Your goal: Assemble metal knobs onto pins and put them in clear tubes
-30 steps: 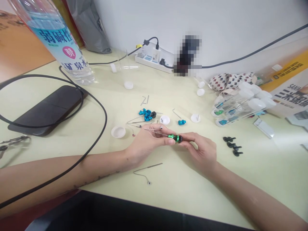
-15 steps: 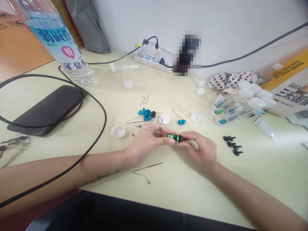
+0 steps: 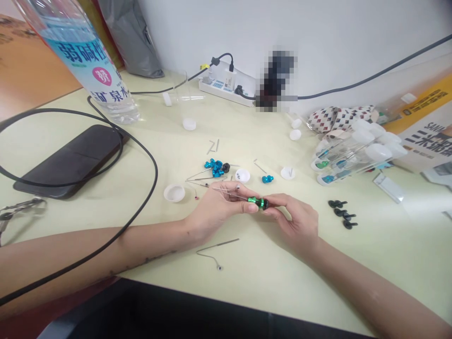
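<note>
Between my hands is a small green-and-black metal fitting [image 3: 253,202] with thin bent wires running out of its left end. My left hand [image 3: 219,207] pinches its green part between thumb and fingers. At the black end, the fingertips of my right hand [image 3: 298,219] close on it. Just beyond lie blue metal fittings [image 3: 216,167] with thin wires, a black knob [image 3: 226,168] and a white cap [image 3: 242,175] holding tiny dark pieces. A bent wire with a ringed end [image 3: 219,267] lies on the table in front of my hands.
A black cable [image 3: 154,174] loops across my left forearm. At the left are a phone [image 3: 67,162] and a large water bottle [image 3: 88,61]. On the right lie black thumb screws [image 3: 341,213] and capped clear tubes [image 3: 360,155]. A power strip [image 3: 226,87] sits by the wall.
</note>
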Available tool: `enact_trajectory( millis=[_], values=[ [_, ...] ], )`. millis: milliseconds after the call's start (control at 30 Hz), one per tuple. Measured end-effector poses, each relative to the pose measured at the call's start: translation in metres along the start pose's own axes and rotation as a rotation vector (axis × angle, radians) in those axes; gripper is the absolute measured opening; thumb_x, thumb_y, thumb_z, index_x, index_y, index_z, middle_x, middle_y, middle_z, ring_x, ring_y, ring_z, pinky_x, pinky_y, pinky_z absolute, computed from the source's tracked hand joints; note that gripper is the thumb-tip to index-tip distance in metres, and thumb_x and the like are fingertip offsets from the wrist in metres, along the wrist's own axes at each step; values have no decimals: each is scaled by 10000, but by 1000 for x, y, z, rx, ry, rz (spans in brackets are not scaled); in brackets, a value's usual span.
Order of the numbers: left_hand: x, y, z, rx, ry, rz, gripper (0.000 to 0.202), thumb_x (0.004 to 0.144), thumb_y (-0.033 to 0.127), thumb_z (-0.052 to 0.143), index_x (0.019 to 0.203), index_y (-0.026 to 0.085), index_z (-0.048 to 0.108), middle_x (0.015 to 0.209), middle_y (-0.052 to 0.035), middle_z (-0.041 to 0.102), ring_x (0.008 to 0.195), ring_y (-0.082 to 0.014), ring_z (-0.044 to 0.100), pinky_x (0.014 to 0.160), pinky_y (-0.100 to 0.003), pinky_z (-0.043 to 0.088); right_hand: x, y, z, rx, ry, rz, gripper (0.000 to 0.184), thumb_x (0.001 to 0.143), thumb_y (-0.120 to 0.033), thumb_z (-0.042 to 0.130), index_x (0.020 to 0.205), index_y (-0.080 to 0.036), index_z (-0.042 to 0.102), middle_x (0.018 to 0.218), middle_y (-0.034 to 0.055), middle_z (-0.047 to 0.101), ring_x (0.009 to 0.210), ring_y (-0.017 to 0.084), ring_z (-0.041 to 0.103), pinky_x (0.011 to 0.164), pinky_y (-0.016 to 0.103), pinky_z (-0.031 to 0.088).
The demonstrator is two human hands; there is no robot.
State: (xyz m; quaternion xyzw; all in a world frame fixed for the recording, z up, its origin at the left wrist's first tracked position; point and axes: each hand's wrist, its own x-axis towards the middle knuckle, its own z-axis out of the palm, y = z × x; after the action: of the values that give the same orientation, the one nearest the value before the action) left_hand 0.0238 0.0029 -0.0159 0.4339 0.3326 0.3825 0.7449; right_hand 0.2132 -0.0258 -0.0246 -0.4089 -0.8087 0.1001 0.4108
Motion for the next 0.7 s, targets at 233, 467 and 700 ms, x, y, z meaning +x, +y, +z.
enact_trajectory(
  millis=[233,467,700],
  values=[
    [0,-1,-1,-4,1,12,136,661,163,766,780,180,702,765,7,692,791,-127,620,795,-260,470,1,-3,-2,-11,-28,36,155,861,-200,583,1015,-211,597,858,13,704,716,124,654,651,233,532],
    [0,0,-1,1,-10,-4,151,657,174,768,791,168,699,796,-15,700,830,-157,628,827,-296,470,0,-1,0,-20,-5,-16,149,849,-183,590,998,-190,604,858,30,711,749,139,670,647,238,539],
    [-1,-1,-1,-1,-6,-5,141,670,180,759,794,171,694,803,-17,700,826,-153,624,831,-298,466,1,-2,-1,-19,-25,31,120,860,-221,581,974,-206,614,832,15,713,701,136,669,617,232,538]
  ],
)
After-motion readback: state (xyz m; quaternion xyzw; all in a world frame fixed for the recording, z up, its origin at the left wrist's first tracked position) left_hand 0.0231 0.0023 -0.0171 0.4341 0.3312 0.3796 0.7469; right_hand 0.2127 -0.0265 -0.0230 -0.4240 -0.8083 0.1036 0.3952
